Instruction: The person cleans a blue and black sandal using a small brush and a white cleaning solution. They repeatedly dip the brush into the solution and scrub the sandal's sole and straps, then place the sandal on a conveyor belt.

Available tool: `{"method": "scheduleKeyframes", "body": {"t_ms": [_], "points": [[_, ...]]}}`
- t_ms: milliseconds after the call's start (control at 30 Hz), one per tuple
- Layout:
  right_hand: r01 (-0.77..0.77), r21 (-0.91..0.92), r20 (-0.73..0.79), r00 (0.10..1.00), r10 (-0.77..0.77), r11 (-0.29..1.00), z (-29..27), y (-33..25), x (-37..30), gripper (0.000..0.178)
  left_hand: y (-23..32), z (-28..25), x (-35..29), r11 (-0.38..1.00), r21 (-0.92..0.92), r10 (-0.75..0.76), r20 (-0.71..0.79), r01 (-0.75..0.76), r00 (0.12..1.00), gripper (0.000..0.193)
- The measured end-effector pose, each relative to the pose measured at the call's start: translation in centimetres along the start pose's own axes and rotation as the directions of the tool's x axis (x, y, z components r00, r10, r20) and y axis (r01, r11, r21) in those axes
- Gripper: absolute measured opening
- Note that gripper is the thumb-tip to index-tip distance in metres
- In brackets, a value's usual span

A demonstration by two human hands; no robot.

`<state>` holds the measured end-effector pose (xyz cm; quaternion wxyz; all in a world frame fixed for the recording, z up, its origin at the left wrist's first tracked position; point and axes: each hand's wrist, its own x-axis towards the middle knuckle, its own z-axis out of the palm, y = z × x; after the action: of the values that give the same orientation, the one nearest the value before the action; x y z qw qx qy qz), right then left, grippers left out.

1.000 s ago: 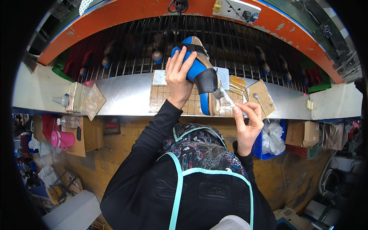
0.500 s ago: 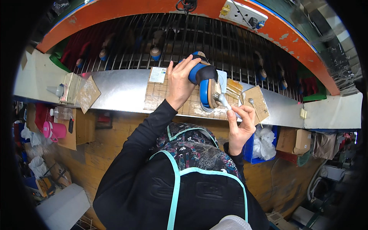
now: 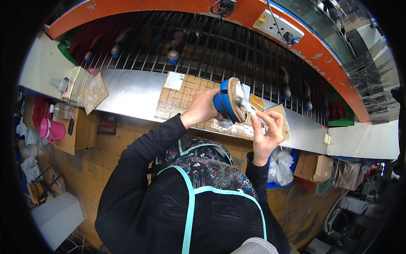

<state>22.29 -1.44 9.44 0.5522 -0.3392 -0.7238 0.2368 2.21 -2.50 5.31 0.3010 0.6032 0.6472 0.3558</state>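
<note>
My left hand is wrapped round a blue shoe on a last, held above the bench with its tan, whitish-smeared underside turned to the right. The fingertips are hidden behind the shoe. My right hand pinches a small pale brush between thumb and fingers. Its grey-white tip touches the shoe's underside. Beneath both hands lies a cardboard sheet with a grid of lines on it. At its right are a amber-coloured block and a smaller cardboard piece.
Behind the metal bench edge runs a rack of metal bars, with several blue-tipped shoes on it. A stained board stands at left. Below the bench are a pink mug and a blue crate of plastic bags.
The shoe has turned so that more of its underside shows, and my left hand has shifted lower round it. The brush stays against the underside. The whole view has tilted a little.
</note>
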Motion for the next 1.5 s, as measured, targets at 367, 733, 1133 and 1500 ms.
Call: {"method": "scheduleKeyframes", "body": {"t_ms": [367,733,1133,1500], "points": [[-0.116,0.077,0.138,0.985,0.104,0.990,-0.4,0.9,1.1,0.017,0.8,-0.5,-1.1,0.895,-0.366,-0.069,0.450,0.254,0.890,0.068],[-0.150,0.174,0.169,0.978,0.120,0.973,-1.2,2.3,0.3,0.016,1.7,-0.3,-1.7,0.736,-0.519,0.019,0.658,0.435,0.753,0.072],[0.083,0.145,0.299,0.946,-0.123,0.986,-5.0,4.5,3.9,0.017,2.5,0.4,-2.0,0.660,-0.436,0.053,0.840,0.612,0.540,0.073],[-0.045,0.094,0.331,0.944,0.011,0.995,-5.5,4.8,5.0,0.013,3.2,1.7,-2.1,0.663,-0.366,0.080,0.902,0.653,0.425,0.071]]}}
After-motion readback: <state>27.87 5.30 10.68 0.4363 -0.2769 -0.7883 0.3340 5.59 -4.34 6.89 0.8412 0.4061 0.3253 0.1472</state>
